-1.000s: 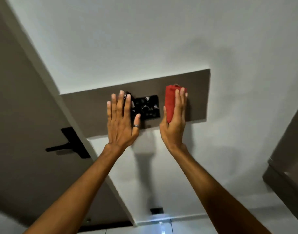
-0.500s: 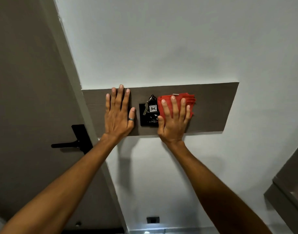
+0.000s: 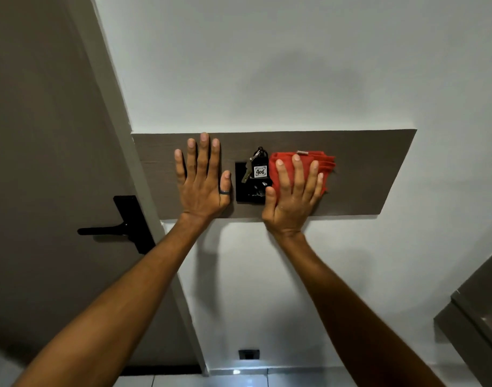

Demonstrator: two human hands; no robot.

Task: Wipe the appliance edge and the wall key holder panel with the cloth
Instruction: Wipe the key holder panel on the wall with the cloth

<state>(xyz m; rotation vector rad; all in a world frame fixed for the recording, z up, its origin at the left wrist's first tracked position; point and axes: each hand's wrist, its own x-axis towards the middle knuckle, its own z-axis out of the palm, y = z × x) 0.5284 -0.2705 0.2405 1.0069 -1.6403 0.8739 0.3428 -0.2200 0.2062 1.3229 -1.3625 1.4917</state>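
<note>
A long brown wall panel (image 3: 364, 174) runs across the white wall. At its middle sits a black key holder (image 3: 243, 188) with keys and a tag (image 3: 260, 170) marked 406 hanging on it. My right hand (image 3: 293, 199) lies flat with fingers spread, pressing a folded red cloth (image 3: 327, 166) against the panel just right of the key holder. Left of the holder, my left hand (image 3: 201, 185) rests flat on the panel with nothing under it; a ring is on its thumb.
A brown door with a black lever handle (image 3: 119, 226) stands at the left, right beside the panel's end. A brown cabinet or appliance corner (image 3: 479, 311) juts in at the lower right. A small black socket (image 3: 249, 354) sits low on the wall.
The view has swung level and closer to the panel. My right hand has flattened the cloth on the panel and slid it left, up against the key holder. My left hand stays flat on the panel.
</note>
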